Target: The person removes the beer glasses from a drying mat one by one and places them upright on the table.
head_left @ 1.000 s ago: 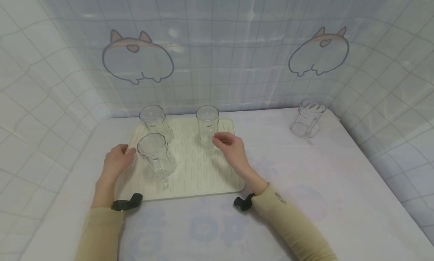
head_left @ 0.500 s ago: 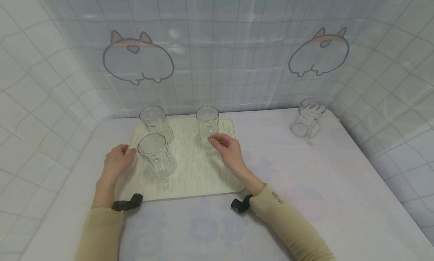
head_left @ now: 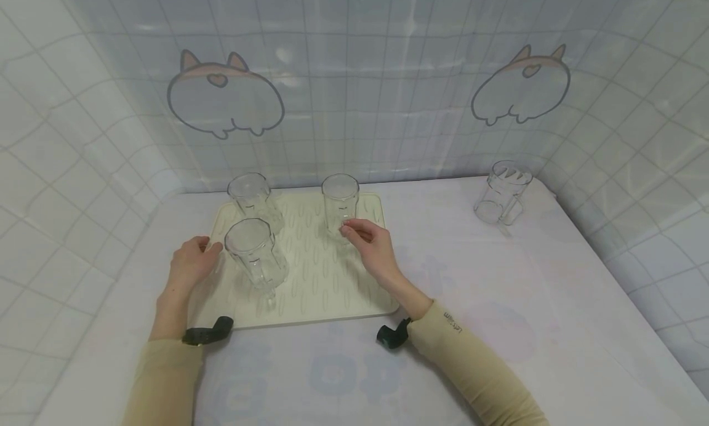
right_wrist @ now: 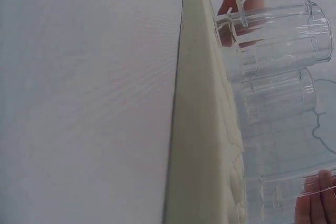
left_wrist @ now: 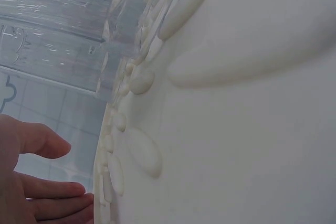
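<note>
My right hand (head_left: 378, 247) pinches the handle of a clear glass mug (head_left: 340, 198), upright at the back right of a cream drying mat (head_left: 327, 297). In the right wrist view, fingers of that hand (right_wrist: 317, 200) show at the lower right corner beside clear glass. At the mat's left edge, my left hand (head_left: 191, 263) lies with loosely bent fingers and holds nothing. Nearest to it is an upright glass mug (head_left: 252, 244), its handle toward me. The left wrist view has this hand (left_wrist: 37, 182) low at the left, thumb apart from the fingers, below clear glass (left_wrist: 52, 40).
Another glass mug (head_left: 249, 195) stands at the mat's back left. Off the mat, a further glass mug (head_left: 501, 195) stands at the far right of the white-covered table (head_left: 554, 303). A tile-patterned curtain (head_left: 376, 106) rises behind and on both sides.
My right hand has shifted slightly to the left, with its fingertips still at the mug's handle. That mug has moved a tiny bit to the right. My left hand has stayed in place.
</note>
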Demonstrator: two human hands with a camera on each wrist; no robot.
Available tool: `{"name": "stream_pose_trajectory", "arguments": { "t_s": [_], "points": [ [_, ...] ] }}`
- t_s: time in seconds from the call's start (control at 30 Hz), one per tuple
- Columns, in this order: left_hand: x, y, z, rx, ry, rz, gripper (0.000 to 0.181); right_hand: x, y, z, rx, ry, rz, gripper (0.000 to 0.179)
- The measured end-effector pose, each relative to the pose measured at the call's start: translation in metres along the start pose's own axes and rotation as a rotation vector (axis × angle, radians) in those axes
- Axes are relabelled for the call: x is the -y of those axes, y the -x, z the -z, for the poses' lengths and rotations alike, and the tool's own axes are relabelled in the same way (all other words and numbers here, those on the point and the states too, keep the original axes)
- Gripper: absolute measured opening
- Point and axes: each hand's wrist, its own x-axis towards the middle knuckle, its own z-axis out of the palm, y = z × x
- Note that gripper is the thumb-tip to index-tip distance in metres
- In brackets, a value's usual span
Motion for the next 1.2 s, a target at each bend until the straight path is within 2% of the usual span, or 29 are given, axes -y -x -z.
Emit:
{"name": "stream_pose_trajectory", "arguments": {
  "t_s": [0.2, 0.63, 0.77, 1.0, 1.2],
  "points": [
    [0.0008, 0.0013, 0.0002, 0.009, 0.005, -0.012, 0.066, -0.0002, 0.0001, -0.0005, -0.012, 0.013, -0.003, 0.027],
    [0.0022, -0.0013, 0.0003, 0.024, 0.012, -0.013, 0.068, -0.0020, -0.0004, 0.0003, -0.020, -0.045, 0.034, 0.031],
    [0.0015, -0.0006, 0.0001, 0.019, 0.010, -0.007, 0.067, -0.0022, -0.0005, 0.0002, -0.016, -0.053, 0.047, 0.030],
    [-0.0012, 0.0012, 0.0005, -0.004, 0.008, -0.008, 0.065, -0.0015, 0.0001, 0.0006, -0.011, -0.006, 0.042, 0.029],
    [-0.0019, 0.0016, -0.0002, -0.006, 0.005, 0.002, 0.064, -0.0066, -0.0016, 0.0007, -0.014, -0.039, 0.034, 0.030]
  ]
}}
